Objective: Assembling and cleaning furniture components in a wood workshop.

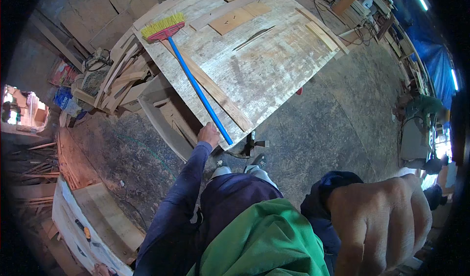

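My left hand point(209, 134) is at the near left edge of a worn wooden worktable point(289, 56), its fingers curled over the edge. Just right of it lies the blue handle of a broom point(198, 90), which my hand does not seem to hold. The broom's red head with yellow bristles rests at the table's far left. Alongside the handle runs a long wooden strip point(210, 87). My right hand point(384, 222) is raised close to the camera at the lower right, closed with knuckles up; whatever is inside its fingers is hidden.
Flat wood pieces point(240, 17) and a dark splinter point(253, 37) lie on the table. A clamp-like metal part point(249, 144) projects below its near corner. Scrap wood point(125, 80) is heaped at left. A pale board point(73, 227) at lower left carries an orange-and-black tool point(87, 233).
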